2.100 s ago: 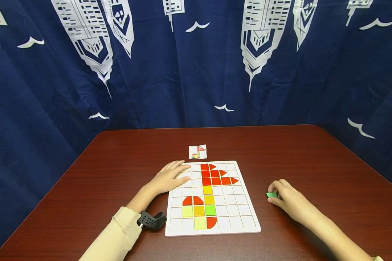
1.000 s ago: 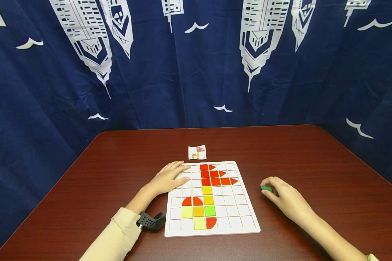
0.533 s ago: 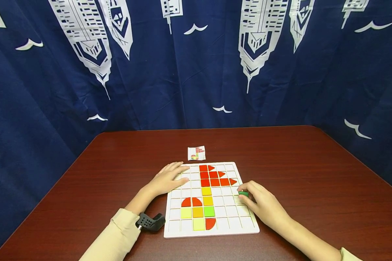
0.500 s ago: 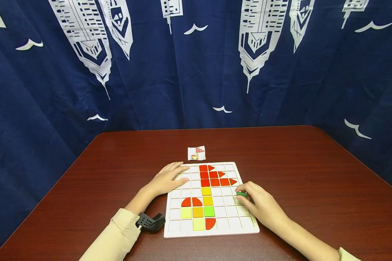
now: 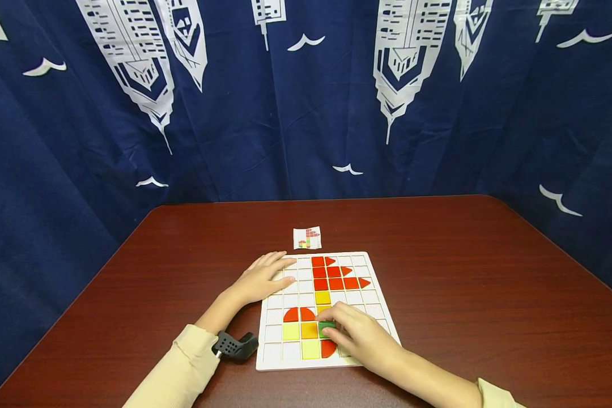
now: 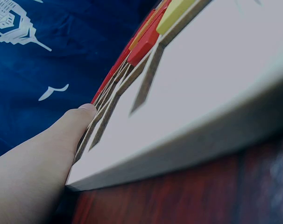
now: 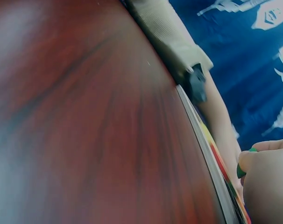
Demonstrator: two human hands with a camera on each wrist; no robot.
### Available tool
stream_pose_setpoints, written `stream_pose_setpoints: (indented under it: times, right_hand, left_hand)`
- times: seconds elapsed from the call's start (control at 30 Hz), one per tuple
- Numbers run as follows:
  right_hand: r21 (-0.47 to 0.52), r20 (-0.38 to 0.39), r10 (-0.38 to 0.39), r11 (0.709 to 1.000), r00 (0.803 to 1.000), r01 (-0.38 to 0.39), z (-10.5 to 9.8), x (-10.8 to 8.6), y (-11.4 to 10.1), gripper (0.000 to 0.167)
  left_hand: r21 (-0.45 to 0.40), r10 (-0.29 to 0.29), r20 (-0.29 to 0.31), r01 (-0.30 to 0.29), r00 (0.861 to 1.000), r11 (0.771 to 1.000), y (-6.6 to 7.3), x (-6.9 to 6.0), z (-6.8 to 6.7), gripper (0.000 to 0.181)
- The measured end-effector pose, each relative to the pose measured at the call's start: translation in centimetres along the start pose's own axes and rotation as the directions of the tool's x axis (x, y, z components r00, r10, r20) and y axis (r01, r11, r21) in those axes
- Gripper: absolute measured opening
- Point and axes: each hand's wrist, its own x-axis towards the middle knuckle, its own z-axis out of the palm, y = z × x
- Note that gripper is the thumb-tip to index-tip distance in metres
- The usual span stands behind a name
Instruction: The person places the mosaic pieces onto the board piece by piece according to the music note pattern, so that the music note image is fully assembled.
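Note:
A white gridded board (image 5: 359, 327) lies on the table, bearing red, yellow, orange and green tiles. My left hand (image 5: 260, 280) rests on its upper left edge with fingers spread; in the left wrist view the thumb (image 6: 85, 108) touches the rim. Above the lower middle cells, my right hand (image 5: 359, 334) pinches a dark green tile (image 7: 240, 171) between thumb and fingers. The head view shows that green tile over the light green tile's cell, which it and the hand mostly cover. A red quarter-round tile (image 5: 328, 348) sits just below, partly behind the thumb.
Behind the board lies a small white card (image 5: 307, 238) printed with a coloured grid pattern. The brown table (image 5: 464, 249) stretches to both sides, and a dark blue curtain (image 5: 265, 124) hangs behind it. A black wrist strap mount (image 5: 236, 347) is on the left wrist.
My right hand has carried the green tile leftward from the table at the board's right to above its lower middle. My left hand has stayed in place.

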Motion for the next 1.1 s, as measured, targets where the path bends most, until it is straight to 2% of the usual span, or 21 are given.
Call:
stream_pose_setpoints:
  times: [0.2, 0.5, 0.7, 0.93, 1.1]
  right_hand:
    - [0.103, 0.065, -0.005, 0.995, 0.998, -0.002, 1.7, 1.1, -1.3, 0.012]
    - [0.21, 0.134, 0.105, 0.969, 0.985, -0.131, 2.3, 1.9, -2.1, 0.012]
    - [0.239, 0.16, 0.177, 0.948, 0.971, -0.212, 2.3, 2.2, -2.1, 0.01]
    - [0.246, 0.142, 0.195, 0.943, 0.971, -0.225, 2.8, 2.6, -2.2, 0.01]
    - [0.272, 0.199, 0.189, 0.932, 0.962, -0.24, 3.2, 2.9, -2.5, 0.01]
  left_hand:
    - [-0.004, -0.009, -0.001, 0.009, 1.0, 1.0, 0.1, 0.0, 0.0, 0.052]
    - [-0.006, -0.014, -0.004, 0.014, 1.0, 1.0, 0.1, 0.0, 0.0, 0.052]
    - [-0.013, -0.006, -0.009, 0.006, 1.0, 1.0, 0.2, 0.0, -0.1, 0.052]
    - [-0.013, -0.01, 0.002, 0.01, 1.0, 1.0, 0.1, 0.0, -0.1, 0.053]
    - [-0.015, -0.001, -0.004, 0.001, 1.0, 1.0, 0.0, 0.1, 0.0, 0.052]
